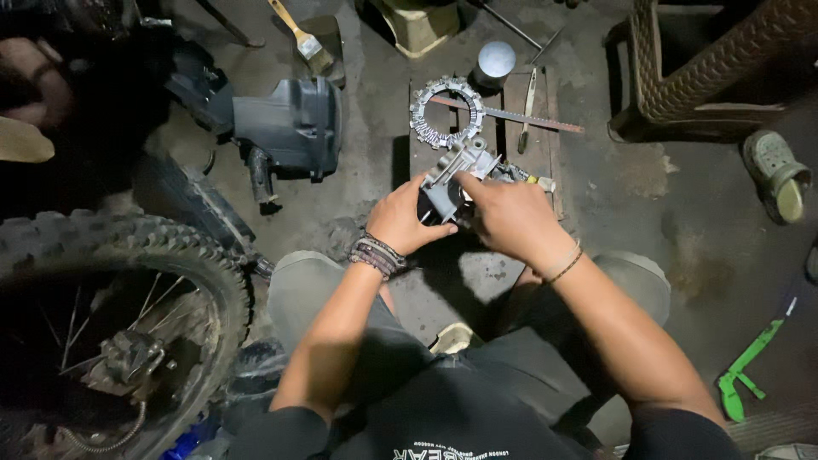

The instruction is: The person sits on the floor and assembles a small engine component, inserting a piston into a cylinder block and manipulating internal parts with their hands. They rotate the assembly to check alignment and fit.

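The person is sitting low and working on a small grey metal engine part (453, 179), which is resting on a wooden board (545, 153) on the floor, just in front of the knees. To do this well, one hand should be keeping the part from wobbling while the other works slowly and gently. The left hand (399, 220) is reaching in with a bent wrist, its fingers curling around the near side of the part. The right hand (509, 217) is lying over the part's right side, first finger pointing along its top. Just behind the part, a toothed metal ring (446, 111) is lying.
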